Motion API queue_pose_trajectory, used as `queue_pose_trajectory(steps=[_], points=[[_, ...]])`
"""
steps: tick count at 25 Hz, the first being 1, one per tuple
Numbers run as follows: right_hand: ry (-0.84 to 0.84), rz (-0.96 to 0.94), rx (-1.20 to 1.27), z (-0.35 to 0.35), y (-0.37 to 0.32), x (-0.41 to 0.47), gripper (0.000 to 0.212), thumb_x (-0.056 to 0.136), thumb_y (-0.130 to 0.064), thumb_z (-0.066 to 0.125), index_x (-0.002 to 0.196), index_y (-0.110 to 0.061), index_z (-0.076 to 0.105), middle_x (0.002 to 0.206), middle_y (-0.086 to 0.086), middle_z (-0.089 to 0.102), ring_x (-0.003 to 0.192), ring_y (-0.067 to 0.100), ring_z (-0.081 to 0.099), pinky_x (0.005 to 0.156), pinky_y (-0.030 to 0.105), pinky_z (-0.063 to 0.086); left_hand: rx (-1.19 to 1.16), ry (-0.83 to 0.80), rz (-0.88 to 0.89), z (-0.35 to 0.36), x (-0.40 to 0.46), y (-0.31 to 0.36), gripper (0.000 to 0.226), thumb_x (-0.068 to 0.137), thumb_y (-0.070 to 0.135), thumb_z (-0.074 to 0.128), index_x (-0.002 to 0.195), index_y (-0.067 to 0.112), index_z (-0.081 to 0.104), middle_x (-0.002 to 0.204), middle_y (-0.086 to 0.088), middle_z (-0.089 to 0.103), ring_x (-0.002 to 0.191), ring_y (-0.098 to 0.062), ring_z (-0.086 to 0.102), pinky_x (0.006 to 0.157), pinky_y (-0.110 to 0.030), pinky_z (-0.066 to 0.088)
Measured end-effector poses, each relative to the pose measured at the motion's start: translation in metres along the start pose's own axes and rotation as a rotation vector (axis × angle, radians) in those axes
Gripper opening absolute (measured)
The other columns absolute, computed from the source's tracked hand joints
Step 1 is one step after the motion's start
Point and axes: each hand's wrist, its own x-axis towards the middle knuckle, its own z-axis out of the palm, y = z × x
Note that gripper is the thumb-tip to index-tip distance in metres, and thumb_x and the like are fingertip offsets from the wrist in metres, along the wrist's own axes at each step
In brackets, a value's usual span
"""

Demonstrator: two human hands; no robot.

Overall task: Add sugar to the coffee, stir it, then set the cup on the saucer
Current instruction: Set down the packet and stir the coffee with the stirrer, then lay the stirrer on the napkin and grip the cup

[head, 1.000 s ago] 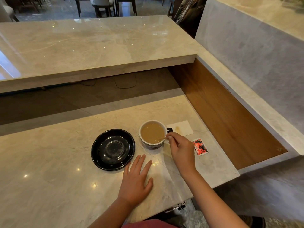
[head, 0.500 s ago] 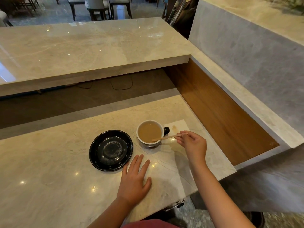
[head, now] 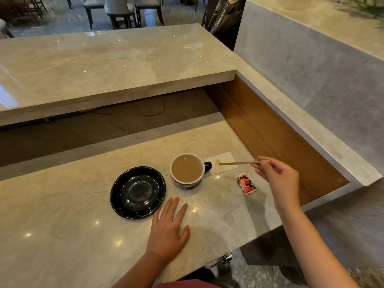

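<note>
A white cup (head: 187, 171) of light brown coffee, with a black handle on its right, stands on the marble counter. To its left lies an empty black saucer (head: 138, 192). My right hand (head: 276, 176) pinches a thin wooden stirrer (head: 239, 163), held level to the right of the cup with its tip over a white napkin (head: 223, 165). My left hand (head: 169, 231) rests flat on the counter, fingers spread, just in front of the saucer. A red and black sugar sachet (head: 246, 183) lies right of the cup.
The lower counter (head: 62, 215) ends at a front edge near my body and a wooden side wall (head: 270, 129) on the right. A raised marble ledge (head: 104, 65) runs behind. Chairs stand in the far background.
My right hand lifted the stirrer out of the coffee and carried it right, over the napkin. The sachet came into view. My left hand stayed flat.
</note>
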Motion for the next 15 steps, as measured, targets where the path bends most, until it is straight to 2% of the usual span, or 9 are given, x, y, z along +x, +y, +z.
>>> queue_pose_trajectory(steps=[4,7,8,11,15], points=[[-0.084,-0.203,-0.292,0.006,0.014,0.017,0.018,0.084,-0.005,0.061,0.100,-0.012,0.068,0.092,0.006,0.072,0.078,0.008,0.069,0.070,0.016,0.056,0.003,-0.003,0.003,0.000,0.001,0.001,0.058,0.088,0.045,0.041,0.141,0.023,0.037,0.151,-0.008,0.030,0.140,-0.021,0.014,0.109,-0.047,0.012],[-0.185,-0.566,-0.586,0.024,0.028,0.025,0.016,0.081,0.002,0.065,0.095,-0.003,0.070,0.091,0.012,0.074,0.083,0.017,0.068,0.078,0.014,0.051,0.005,-0.008,-0.002,0.000,0.001,0.000,0.058,0.089,0.047,0.037,0.143,0.025,0.033,0.153,-0.006,0.025,0.141,-0.018,0.008,0.111,-0.044,0.007],[-0.227,-0.670,-0.648,0.027,0.034,0.026,0.017,0.079,0.005,0.065,0.094,-0.001,0.070,0.090,0.014,0.074,0.083,0.020,0.069,0.078,0.018,0.053,0.004,-0.010,-0.002,0.000,0.001,0.000,0.059,0.088,0.048,0.034,0.143,0.025,0.033,0.153,-0.005,0.024,0.141,-0.018,0.007,0.111,-0.042,0.005],[-0.367,-0.821,-0.758,0.023,0.053,0.027,0.020,0.077,0.007,0.067,0.095,0.001,0.069,0.090,0.015,0.074,0.082,0.025,0.071,0.070,0.037,0.060,-0.001,-0.010,0.000,-0.001,0.000,0.000,0.060,0.088,0.048,0.034,0.143,0.025,0.033,0.153,-0.006,0.026,0.140,-0.018,0.008,0.110,-0.040,0.003],[-0.468,-0.897,-0.860,0.010,0.072,0.020,0.023,0.072,0.006,0.072,0.095,0.000,0.070,0.090,0.015,0.075,0.077,0.028,0.072,0.057,0.044,0.061,0.005,-0.010,-0.005,-0.002,-0.001,0.001,0.059,0.089,0.048,0.033,0.144,0.026,0.032,0.153,-0.005,0.024,0.141,-0.017,0.005,0.110,-0.040,0.002]])
